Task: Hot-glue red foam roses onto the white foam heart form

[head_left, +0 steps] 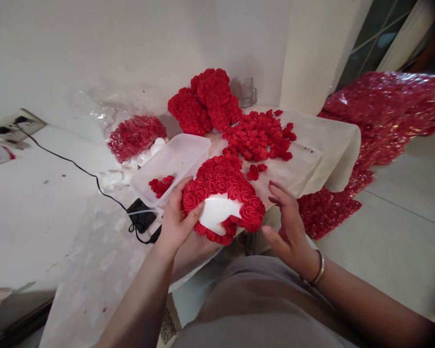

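My left hand (179, 217) grips the left side of a white foam form (217, 212) that is covered round its edge and top with red foam roses (221, 183). Part of the white surface is bare and faces me. To the right of the form, my right hand (288, 229) is raised with its fingers apart, touching nothing; a bracelet is on that wrist. Loose red roses (261, 135) lie heaped on the covered table just beyond the form. A few more sit in a translucent tray (188, 150) at the left.
Rose-covered shapes (206, 101) and a glass mug (247, 92) stand by the wall. A clear bag of roses (137, 135), white pieces (148, 152) and a black adapter with cable (141, 215) are left. Large red bags (377, 116) lie right of the table.
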A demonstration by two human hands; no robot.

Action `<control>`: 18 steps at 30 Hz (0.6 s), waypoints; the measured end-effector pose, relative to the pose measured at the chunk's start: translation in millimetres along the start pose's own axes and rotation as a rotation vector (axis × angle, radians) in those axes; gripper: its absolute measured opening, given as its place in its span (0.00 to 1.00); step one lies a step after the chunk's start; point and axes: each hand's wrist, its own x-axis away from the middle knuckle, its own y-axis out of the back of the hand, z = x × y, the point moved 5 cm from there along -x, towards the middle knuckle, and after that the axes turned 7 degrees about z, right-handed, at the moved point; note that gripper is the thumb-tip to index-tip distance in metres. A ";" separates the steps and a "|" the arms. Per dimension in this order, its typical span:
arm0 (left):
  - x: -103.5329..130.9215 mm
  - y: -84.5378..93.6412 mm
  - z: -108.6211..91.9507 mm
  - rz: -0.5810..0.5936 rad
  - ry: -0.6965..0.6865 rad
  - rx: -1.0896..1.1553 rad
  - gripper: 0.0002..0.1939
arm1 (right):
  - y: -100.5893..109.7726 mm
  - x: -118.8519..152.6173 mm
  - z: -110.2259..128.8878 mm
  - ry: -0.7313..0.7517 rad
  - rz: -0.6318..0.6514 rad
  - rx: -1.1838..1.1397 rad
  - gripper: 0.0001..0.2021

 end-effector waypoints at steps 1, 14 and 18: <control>1.4 -1.0 -1.4 -0.005 -0.010 -0.006 0.29 | -5.9 2.1 -5.7 -0.038 0.045 -0.049 0.37; 29.5 -0.6 6.3 -0.041 0.076 0.261 0.40 | -24.8 -23.5 -15.3 -0.155 0.022 0.052 0.33; 48.7 8.6 15.0 -0.095 0.138 0.305 0.33 | -24.0 -35.5 -13.9 -0.137 0.013 0.064 0.32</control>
